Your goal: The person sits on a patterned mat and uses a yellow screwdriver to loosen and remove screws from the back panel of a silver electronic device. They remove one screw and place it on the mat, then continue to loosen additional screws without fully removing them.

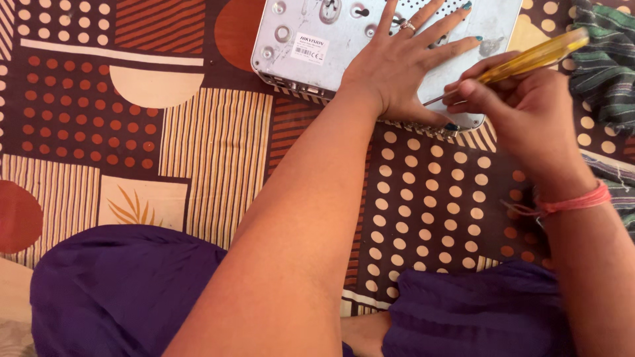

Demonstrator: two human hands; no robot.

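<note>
Head view, grey metal box (344, 46) laid on a patterned cloth (218, 145), held flat under the left hand (403, 63) with fingers spread, yellow-handled screwdriver (529, 61) pinched in the right hand (522, 112) (tip set at the box's near edge), striped fabric (608, 59) bunched at right.
</note>
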